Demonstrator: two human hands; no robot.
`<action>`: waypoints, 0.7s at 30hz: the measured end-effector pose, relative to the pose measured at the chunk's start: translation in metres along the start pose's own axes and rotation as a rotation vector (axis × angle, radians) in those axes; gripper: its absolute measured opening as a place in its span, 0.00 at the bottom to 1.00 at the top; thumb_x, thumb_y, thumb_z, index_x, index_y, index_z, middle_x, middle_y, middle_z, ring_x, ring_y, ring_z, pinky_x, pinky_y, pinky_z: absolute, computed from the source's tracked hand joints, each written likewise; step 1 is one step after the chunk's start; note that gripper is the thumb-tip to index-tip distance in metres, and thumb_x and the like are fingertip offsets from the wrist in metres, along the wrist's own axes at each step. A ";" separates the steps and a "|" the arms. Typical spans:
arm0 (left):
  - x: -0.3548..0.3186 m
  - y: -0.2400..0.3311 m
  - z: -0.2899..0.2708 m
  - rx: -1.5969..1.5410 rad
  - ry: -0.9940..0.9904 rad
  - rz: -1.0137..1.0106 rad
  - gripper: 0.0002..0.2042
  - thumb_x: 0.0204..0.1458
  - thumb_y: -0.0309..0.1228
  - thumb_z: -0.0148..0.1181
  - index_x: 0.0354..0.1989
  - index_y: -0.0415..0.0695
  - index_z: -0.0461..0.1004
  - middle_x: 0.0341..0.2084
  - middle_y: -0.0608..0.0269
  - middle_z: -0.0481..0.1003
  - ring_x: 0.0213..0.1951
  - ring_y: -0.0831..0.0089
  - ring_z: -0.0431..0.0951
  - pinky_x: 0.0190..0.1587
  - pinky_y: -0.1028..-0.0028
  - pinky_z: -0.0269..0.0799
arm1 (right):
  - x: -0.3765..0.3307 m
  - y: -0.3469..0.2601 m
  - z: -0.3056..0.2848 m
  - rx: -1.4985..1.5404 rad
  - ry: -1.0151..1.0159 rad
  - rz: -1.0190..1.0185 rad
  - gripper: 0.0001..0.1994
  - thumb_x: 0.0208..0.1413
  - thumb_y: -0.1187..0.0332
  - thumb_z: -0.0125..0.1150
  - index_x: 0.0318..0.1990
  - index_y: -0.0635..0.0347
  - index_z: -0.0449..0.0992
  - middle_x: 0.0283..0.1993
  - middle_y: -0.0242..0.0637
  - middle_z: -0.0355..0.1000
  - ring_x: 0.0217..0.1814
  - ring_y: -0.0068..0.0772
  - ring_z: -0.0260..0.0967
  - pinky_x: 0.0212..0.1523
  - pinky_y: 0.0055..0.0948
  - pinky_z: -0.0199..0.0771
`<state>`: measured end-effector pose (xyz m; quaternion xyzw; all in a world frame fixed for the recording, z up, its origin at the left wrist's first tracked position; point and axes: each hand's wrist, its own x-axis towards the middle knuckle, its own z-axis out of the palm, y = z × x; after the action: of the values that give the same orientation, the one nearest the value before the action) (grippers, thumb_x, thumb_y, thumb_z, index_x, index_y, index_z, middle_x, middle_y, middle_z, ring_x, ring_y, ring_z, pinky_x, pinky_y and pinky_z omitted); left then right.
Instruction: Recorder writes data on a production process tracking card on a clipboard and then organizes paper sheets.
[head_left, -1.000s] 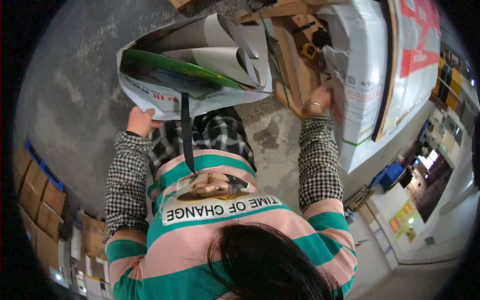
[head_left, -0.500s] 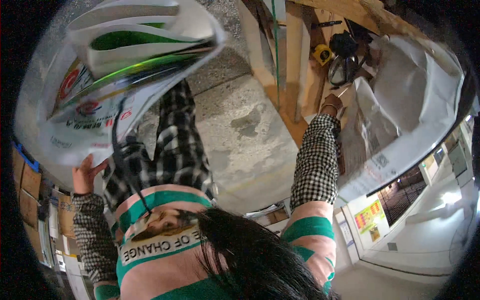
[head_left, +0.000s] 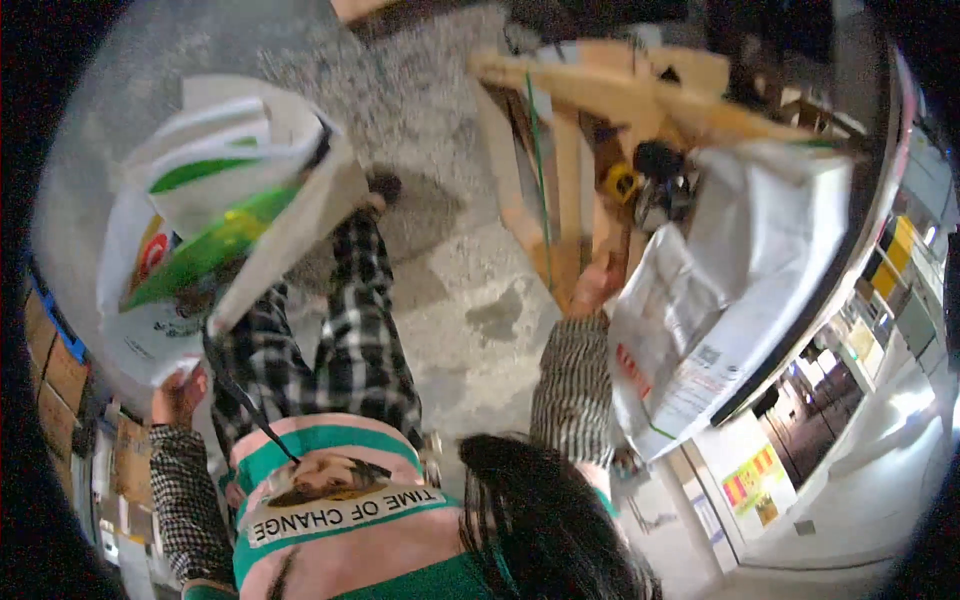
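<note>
On the left, my left hand (head_left: 182, 395) has its fingers closed on the lower corner of a bundle of white bags (head_left: 150, 335) with green and red print. The bundle's layers fan out above it, and a dark strap hangs beside it. My right hand (head_left: 597, 285) is at the near end of a wooden workbench (head_left: 567, 200), smeared by motion. Whether its fingers hold anything cannot be made out. Just right of it lies a crumpled white-and-silver sack (head_left: 690, 330). A yellow tape measure (head_left: 621, 183) sits on the wood beyond the hand, next to a dark object (head_left: 658, 160).
A wooden beam (head_left: 640, 90) runs across the bench's far side, and a green cord (head_left: 540, 170) stretches along its left. Grey concrete floor (head_left: 470, 340) spreads between my legs and the bench. Cardboard boxes (head_left: 60, 410) are stacked at far left.
My right hand has drawn back toward me and leftward, off the bench's inner part. The bag bundle has dropped lower and folded over, still in my left hand. The view has shifted.
</note>
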<state>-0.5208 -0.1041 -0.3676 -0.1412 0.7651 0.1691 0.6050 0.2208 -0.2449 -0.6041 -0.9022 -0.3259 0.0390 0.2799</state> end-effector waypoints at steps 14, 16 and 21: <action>0.018 0.105 0.073 0.260 0.009 0.353 0.16 0.51 0.25 0.44 0.47 0.30 0.61 0.35 0.41 0.72 0.28 0.51 0.77 0.25 0.59 0.77 | -0.010 -0.355 0.013 0.141 -0.632 0.237 0.11 0.55 0.68 0.49 0.36 0.67 0.73 0.29 0.39 0.73 0.32 0.30 0.71 0.34 0.27 0.68; 0.021 0.139 0.088 0.281 -0.010 0.341 0.16 0.51 0.24 0.44 0.47 0.29 0.60 0.33 0.41 0.72 0.27 0.52 0.77 0.25 0.60 0.77 | 0.000 -0.354 0.017 0.117 -0.563 0.253 0.11 0.54 0.68 0.49 0.36 0.67 0.73 0.27 0.39 0.73 0.30 0.30 0.70 0.32 0.27 0.68; 0.006 0.205 0.115 0.296 0.004 0.312 0.16 0.51 0.24 0.43 0.45 0.25 0.59 0.31 0.36 0.71 0.27 0.50 0.77 0.24 0.62 0.77 | 0.013 -0.368 0.014 0.002 -0.562 0.318 0.13 0.53 0.65 0.49 0.28 0.69 0.70 0.22 0.38 0.70 0.25 0.27 0.67 0.26 0.28 0.66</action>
<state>-0.5077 0.1304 -0.3799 0.0689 0.7953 0.1464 0.5843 0.0187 0.0018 -0.4187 -0.8955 -0.2452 0.3300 0.1702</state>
